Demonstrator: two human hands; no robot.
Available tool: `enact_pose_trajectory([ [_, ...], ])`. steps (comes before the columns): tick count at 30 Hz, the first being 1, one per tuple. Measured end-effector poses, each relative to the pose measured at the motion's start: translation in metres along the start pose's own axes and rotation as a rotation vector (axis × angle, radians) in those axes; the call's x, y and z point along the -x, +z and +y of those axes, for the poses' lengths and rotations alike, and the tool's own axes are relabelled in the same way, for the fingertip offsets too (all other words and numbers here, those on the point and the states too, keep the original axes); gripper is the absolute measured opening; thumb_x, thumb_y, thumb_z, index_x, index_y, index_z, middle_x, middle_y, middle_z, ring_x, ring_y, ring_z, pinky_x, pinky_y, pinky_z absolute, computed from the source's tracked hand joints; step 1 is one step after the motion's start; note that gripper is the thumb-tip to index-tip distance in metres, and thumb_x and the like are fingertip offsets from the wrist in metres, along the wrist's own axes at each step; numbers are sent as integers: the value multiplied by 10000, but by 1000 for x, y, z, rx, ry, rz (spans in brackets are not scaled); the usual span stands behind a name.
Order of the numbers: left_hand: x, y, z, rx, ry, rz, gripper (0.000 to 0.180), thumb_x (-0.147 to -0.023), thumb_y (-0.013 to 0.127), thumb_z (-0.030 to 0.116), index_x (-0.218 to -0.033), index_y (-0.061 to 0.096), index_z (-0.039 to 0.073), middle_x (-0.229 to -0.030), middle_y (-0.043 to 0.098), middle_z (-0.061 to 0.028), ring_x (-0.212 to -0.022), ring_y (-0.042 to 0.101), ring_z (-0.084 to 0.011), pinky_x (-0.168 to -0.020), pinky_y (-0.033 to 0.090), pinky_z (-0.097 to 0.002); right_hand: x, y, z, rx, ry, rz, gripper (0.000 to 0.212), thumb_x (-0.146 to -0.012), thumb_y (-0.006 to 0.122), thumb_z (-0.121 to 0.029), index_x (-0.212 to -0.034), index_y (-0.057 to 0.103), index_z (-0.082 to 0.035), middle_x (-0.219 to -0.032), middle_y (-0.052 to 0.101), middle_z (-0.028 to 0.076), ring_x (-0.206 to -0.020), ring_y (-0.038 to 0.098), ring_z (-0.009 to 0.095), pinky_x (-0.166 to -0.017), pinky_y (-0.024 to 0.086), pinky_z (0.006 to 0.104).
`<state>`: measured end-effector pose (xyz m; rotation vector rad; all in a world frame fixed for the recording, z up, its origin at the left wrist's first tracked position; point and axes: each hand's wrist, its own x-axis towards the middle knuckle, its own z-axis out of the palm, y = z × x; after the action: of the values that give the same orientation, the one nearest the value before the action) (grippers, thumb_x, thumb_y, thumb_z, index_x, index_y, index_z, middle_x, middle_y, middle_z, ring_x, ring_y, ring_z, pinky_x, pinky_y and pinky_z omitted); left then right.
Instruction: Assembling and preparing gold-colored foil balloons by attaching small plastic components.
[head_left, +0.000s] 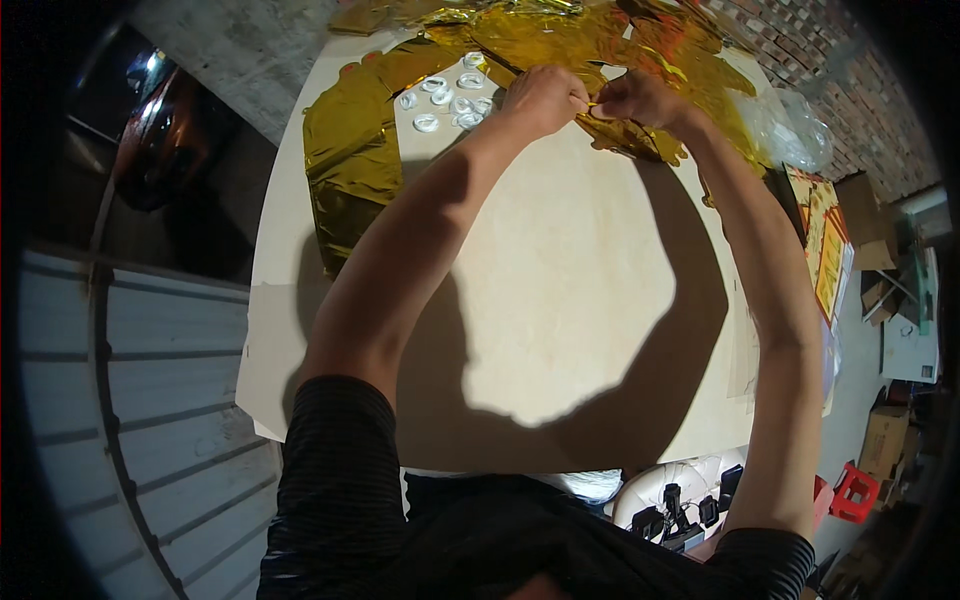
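Note:
Both arms stretch out over the pale wooden table (560,300) to its far side. My left hand (545,98) is closed, its fingertips pinching the edge of a flat, uninflated gold foil balloon (635,140). Close beside it, my right hand (642,100) pinches the same edge, and the fingertips of the two hands nearly meet. What exactly lies between them is too small to make out. To the left of my left hand sit several small white coils of ribbon or string (438,95).
Another gold foil piece (350,160) hangs along the table's left side. More shiny foil (520,40) covers the far end, with clear plastic (795,130) at the right. A red stool (854,493) and cardboard boxes (885,440) stand on the floor at right.

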<state>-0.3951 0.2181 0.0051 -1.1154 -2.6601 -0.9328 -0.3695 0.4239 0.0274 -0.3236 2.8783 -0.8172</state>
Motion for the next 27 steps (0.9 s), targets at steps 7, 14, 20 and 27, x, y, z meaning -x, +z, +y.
enact_pose_trajectory([
  [7, -15, 4, -7, 137, -134, 28, 137, -792, 731, 246, -911, 788, 205, -945, 746, -63, -931, 703, -276, -836, 556, -398, -2, -3, 2, -65, 88, -52, 369, -792, 807, -322, -1040, 761, -53, -888, 725, 49, -766, 616, 145, -708, 495, 314],
  [14, 0, 5, -18, -137, -104, 162, 341, -775, 783, 223, -1084, 689, 114, -1078, 679, -140, -1118, 610, -340, -934, 501, -444, 5, -5, -11, -303, 223, -17, 278, -826, 788, -269, -956, 734, -29, -855, 677, 13, -766, 586, 98, -633, 476, 277],
  [20, -2, 9, 10, -312, 69, 305, 304, -778, 777, 202, -1042, 690, 76, -1000, 638, -90, -1212, 521, -350, -954, 472, -492, -4, -13, 85, -260, -131, 311, 205, -877, 733, -194, -1025, 729, -53, -894, 684, 26, -823, 621, 150, -704, 503, 318],
  [27, -36, -8, -2, -113, 45, -28, 285, -826, 750, 293, -989, 714, 61, -976, 689, -189, -965, 646, -395, -841, 517, -477, -41, -36, 59, -261, 43, 354, 283, -920, 694, -306, -1051, 720, -56, -949, 714, 36, -863, 639, 162, -791, 501, 322],
])
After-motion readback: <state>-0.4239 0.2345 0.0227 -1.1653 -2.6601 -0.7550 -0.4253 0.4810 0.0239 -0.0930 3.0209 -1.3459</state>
